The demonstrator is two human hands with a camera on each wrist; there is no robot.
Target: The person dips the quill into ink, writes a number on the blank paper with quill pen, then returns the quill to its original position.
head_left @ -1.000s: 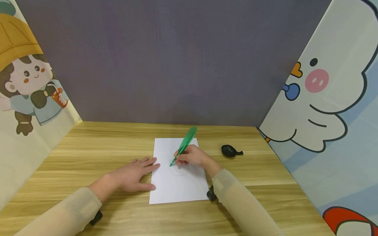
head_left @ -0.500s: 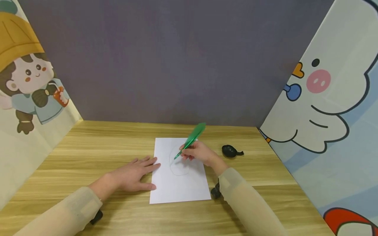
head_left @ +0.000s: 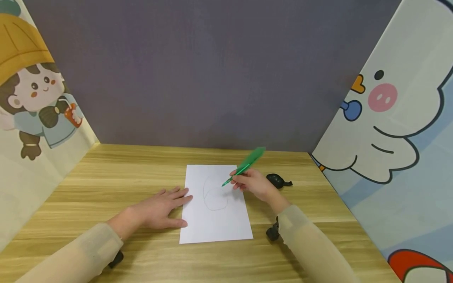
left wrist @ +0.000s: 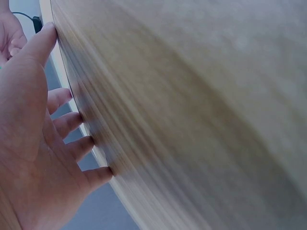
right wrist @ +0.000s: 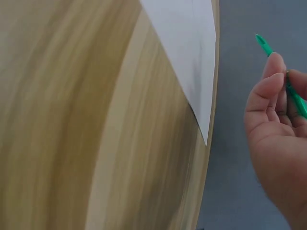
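Note:
My right hand (head_left: 257, 184) pinches a green feather pen (head_left: 247, 164) between thumb and fingers. In the right wrist view the pen (right wrist: 262, 44) shows clear of the paper, its tip raised in front of the grey panel. Under it lies a white sheet of paper (head_left: 212, 226) with a thin, faint curved outline, rounded at the bottom and not closed at the right. My left hand (head_left: 161, 209) rests with fingers spread at the sheet's left edge, some fingertips and the thumb tip on it. The left wrist view shows those fingers (left wrist: 67, 123) extended against the tabletop.
A black rounded object with a short tail (head_left: 277, 181) lies on the wooden table (head_left: 134, 169), just beyond my right hand. A dark grey panel (head_left: 205, 78) stands at the back. Cartoon-printed walls (head_left: 403, 149) flank both sides.
My right hand has moved right with the pen, from inside the outline to near the sheet's right edge, uncovering more of the line. The pen leans further right. The left hand stays put.

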